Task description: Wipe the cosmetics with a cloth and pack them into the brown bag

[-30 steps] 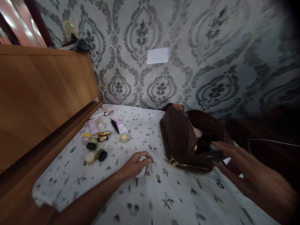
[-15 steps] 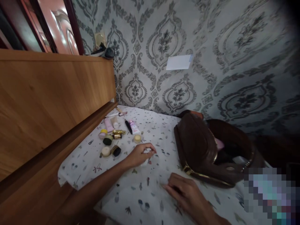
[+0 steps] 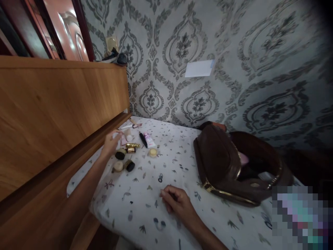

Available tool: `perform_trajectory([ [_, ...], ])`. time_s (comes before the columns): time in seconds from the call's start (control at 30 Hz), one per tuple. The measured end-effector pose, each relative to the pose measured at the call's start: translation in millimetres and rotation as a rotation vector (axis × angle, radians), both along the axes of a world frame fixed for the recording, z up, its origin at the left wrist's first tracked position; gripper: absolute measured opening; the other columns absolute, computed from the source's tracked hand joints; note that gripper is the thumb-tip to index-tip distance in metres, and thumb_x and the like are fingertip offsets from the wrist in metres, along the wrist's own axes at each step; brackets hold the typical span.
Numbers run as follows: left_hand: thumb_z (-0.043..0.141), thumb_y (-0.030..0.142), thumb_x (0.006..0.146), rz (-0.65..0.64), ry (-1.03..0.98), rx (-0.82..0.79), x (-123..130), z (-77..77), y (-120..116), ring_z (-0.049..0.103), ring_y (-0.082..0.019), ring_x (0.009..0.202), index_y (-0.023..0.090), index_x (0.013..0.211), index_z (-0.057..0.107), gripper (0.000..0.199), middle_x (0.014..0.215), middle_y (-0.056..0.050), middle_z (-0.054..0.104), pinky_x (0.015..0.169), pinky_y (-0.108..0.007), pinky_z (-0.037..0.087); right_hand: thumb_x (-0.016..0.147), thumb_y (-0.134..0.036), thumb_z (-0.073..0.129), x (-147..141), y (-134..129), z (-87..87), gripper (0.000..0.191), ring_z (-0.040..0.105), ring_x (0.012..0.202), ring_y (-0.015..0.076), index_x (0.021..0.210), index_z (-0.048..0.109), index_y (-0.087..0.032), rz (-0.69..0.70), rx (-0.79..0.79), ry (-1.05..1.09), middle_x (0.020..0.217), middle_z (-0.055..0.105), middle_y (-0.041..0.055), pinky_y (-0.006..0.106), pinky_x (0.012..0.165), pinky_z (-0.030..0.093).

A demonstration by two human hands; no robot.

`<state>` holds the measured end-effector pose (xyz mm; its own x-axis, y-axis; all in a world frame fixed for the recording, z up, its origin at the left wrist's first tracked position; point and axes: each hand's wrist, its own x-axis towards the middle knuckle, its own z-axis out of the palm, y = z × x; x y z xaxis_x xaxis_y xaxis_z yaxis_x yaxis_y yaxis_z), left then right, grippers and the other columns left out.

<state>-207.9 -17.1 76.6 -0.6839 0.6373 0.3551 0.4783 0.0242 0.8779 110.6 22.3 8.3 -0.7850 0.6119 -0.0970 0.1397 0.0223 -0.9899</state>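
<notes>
My left hand is at the left side of the patterned cloth, its fingers closed around a small whitish thing too blurred to name. Just beside its fingertips lie a pink tube and a beige tube with a white cap. Near the wrist stand a dark-lidded jar, a cream-lidded jar and a black-lidded jar. My right hand rests lower on the cloth, fingers curled and thumb pressed to them; whatever is inside is hidden.
Gold tubes, a black tube, a pink-and-white tube and a yellow-lidded jar lie on the cloth. An unzipped brown bag stands at the right. A wooden cabinet borders the left, a papered wall the back.
My left hand has moved from the middle of the cloth to the left, over where a yellow-topped pink jar stood. My right hand has shifted a little left.
</notes>
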Motion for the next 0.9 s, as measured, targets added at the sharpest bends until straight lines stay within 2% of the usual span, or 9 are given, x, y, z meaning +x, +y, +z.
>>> perform_trajectory([
  [0.13,0.045,0.052,0.078,0.133,0.057,-0.026,-39.4,-3.2,-15.0,0.047,-0.013,0.055,0.018,0.088,0.057,0.037,0.067,0.001,0.055,0.055,-0.025,0.039,0.079,-0.069,0.054,4.2,-1.8,0.4,0.052,0.040,0.043,0.0093,0.067,0.056,-0.018,0.023,0.048,-0.033,0.049,0.044,-0.0046,0.023,0.045,0.031],
  [0.27,0.049,0.050,0.078,0.180,0.191,-0.122,-50.5,-19.4,-26.2,0.053,-0.017,0.072,0.018,0.083,0.060,0.034,0.073,-0.001,0.059,0.066,-0.026,0.040,0.082,-0.064,0.054,3.7,-2.0,-2.0,0.048,0.040,0.044,0.0094,0.067,0.055,-0.018,0.048,0.058,-0.024,0.050,0.043,-0.0048,0.023,0.046,0.030],
  [0.43,0.052,0.047,0.082,0.155,0.358,-0.287,-42.9,-34.3,-32.8,0.053,-0.020,0.077,0.018,0.089,0.068,0.034,0.076,-0.002,0.055,0.072,-0.029,0.040,0.083,-0.061,0.055,4.6,-1.4,-5.8,0.045,0.042,0.046,0.0093,0.067,0.054,-0.018,0.053,0.059,-0.002,0.053,0.046,-0.0043,0.022,0.046,0.032],
  [0.57,0.049,0.049,0.086,0.128,0.462,-0.364,-26.3,-32.6,-38.3,0.054,-0.023,0.084,0.023,0.102,0.071,0.038,0.085,-0.004,0.051,0.078,-0.032,0.041,0.084,-0.060,0.055,5.4,-1.1,-8.2,0.045,0.043,0.046,0.0099,0.067,0.054,-0.018,0.049,0.064,-0.004,0.052,0.047,-0.0037,0.022,0.045,0.031],
  [0.7,0.052,0.057,0.085,-0.051,0.671,-0.517,-9.4,-29.5,-45.6,0.054,-0.025,0.093,0.029,0.111,0.068,0.042,0.096,-0.005,0.053,0.080,-0.033,0.042,0.082,-0.059,0.057,6.0,-1.7,-6.7,0.044,0.044,0.047,0.0103,0.067,0.055,-0.018,0.045,0.052,-0.005,0.054,0.048,-0.0035,0.022,0.046,0.033],
  [0.77,0.053,0.058,0.085,-0.102,0.776,-0.603,-3.8,-29.9,-47.9,0.054,-0.026,0.096,0.029,0.116,0.065,0.045,0.101,-0.006,0.054,0.080,-0.033,0.043,0.083,-0.060,0.057,6.2,-2.4,-4.8,0.044,0.045,0.047,0.0103,0.067,0.055,-0.018,0.046,0.044,-0.001,0.054,0.047,-0.0038,0.022,0.047,0.033],
  [0.9,0.052,0.055,0.086,-0.118,0.838,-0.689,0.4,-29.9,-48.4,0.056,-0.024,0.093,0.027,0.113,0.061,0.040,0.101,-0.005,0.054,0.073,-0.030,0.043,0.082,-0.061,0.057,5.9,-3.5,-1.7,0.045,0.045,0.047,0.0095,0.068,0.055,-0.018,0.044,0.026,0.009,0.056,0.047,-0.0038,0.022,0.047,0.033],
])
